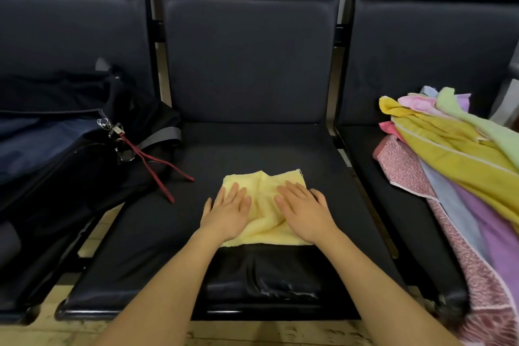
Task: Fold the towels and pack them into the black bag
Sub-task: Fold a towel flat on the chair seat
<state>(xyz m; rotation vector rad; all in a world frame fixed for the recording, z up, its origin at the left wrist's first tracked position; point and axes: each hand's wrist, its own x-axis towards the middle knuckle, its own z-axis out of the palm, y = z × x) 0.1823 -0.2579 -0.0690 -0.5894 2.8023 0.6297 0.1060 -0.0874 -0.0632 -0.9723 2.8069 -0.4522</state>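
A small pale yellow towel (pixel 265 191) lies folded on the middle seat (pixel 252 149), still a little wrinkled. My left hand (pixel 229 212) rests flat on its left half with straight fingers. My right hand (pixel 304 212) presses flat on its right half. The black bag (pixel 70 154) lies on the left seat, with a blue lining showing at its open top and red cords hanging from its zip. A pile of unfolded towels (pixel 455 166) in mustard, green, pink, purple and a red pattern covers the right seat.
Three dark padded seats stand in a row with metal frames between them. The patterned towel (pixel 483 275) hangs over the right seat's front edge. Pale floor (pixel 252 334) shows below the seats.
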